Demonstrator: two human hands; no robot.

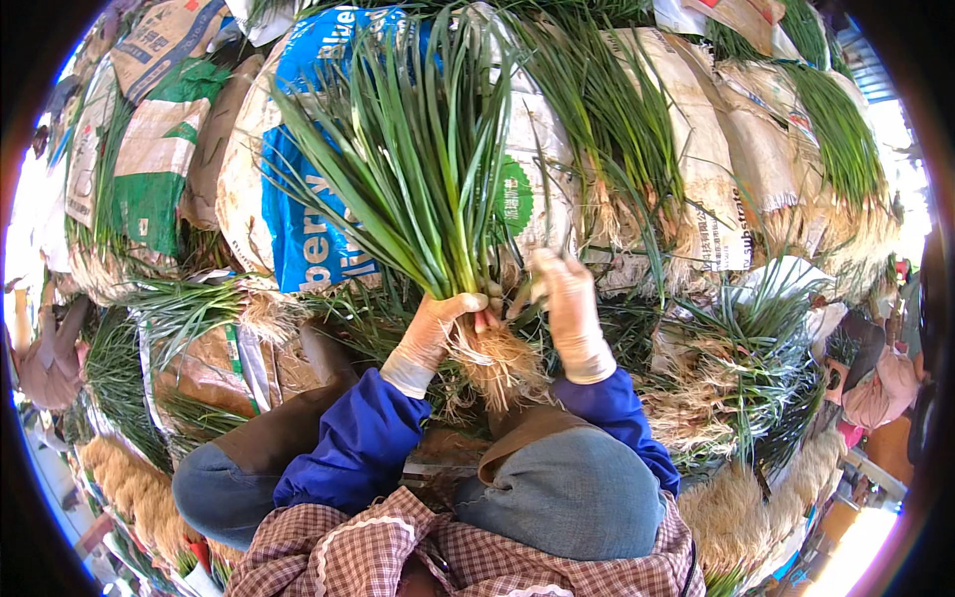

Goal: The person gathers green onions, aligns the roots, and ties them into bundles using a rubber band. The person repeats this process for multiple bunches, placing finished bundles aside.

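My left hand (pixel 436 332), in a pale thin glove, is closed around the base of a bunch of green onions (pixel 440 186). The long leaves fan upward over the sacks, and the tangled roots (pixel 500 366) hang below my thumb. Just right of the stems is my gloved right hand (pixel 567 306), raised with bent fingers. A thin pale-green strand lies at its fingertips; whether they pinch it is hard to tell. Another bunch of green onions (pixel 612 142) lies on the sacks beyond my right hand.
Printed woven sacks (pixel 537 134) lie ahead. A small bunch (pixel 201 306) rests at left, and a loose heap of green onions with roots (pixel 716 373) is at right. More rooted bunches (pixel 134 492) stand low at left. A person (pixel 880 380) sits at far right, another (pixel 52 358) at far left.
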